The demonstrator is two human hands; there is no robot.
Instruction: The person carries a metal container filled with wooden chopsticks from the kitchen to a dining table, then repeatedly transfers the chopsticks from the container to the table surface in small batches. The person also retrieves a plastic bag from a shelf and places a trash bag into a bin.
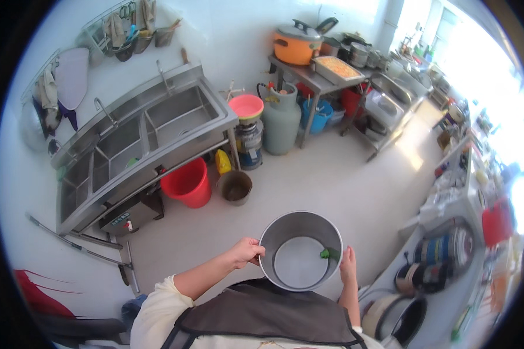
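A deep round metal pot [301, 261] is held level in front of my apron, its mouth facing up. My left hand [246, 252] grips the pot at its left side, thumb by the rim. On the opposite side my right hand [348, 264] has hold of it, with the fingers partly hidden behind the wall. Inside, a small green object [325, 253] rests at the right edge of the bottom; it is too small to name surely. The rest of the bottom is bare metal.
A stainless-steel sink [179, 114] with several basins runs along the left wall. Below it stand a red bucket [187, 183] and a smaller metal bucket [235, 188]. A gas cylinder [281, 122] is beside the steel table [305, 77]. Rice cookers [419, 277] and large pots line the right.
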